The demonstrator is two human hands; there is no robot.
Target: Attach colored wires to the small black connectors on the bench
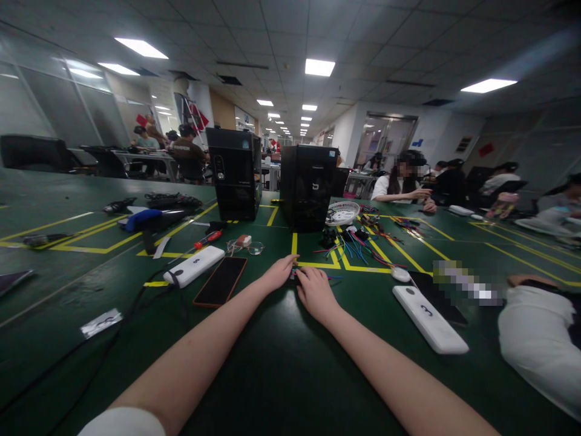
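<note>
My left hand (278, 274) and my right hand (318, 293) meet low over the green table (290, 375). The left fingers are pressed together, closed at a small piece between the hands that they mostly hide. My right fingers curl over the same spot, closed too. Thin blue and purplish wires (334, 277) stick out just past the right hand; whether they join the small piece I cannot tell. Beyond lies a tangle of coloured wires (351, 242). A dark phone (221, 281) in an orange-edged case and a white power bank (197, 266) lie left of my hands.
Two black computer towers (233, 175) (308, 188) stand ahead. A white basket (344, 213), glasses (254, 247), a red screwdriver (207, 239) and another white power bank (429, 320) lie around. A neighbour's white sleeve (535, 339) rests at right; a person (403, 181) sits across.
</note>
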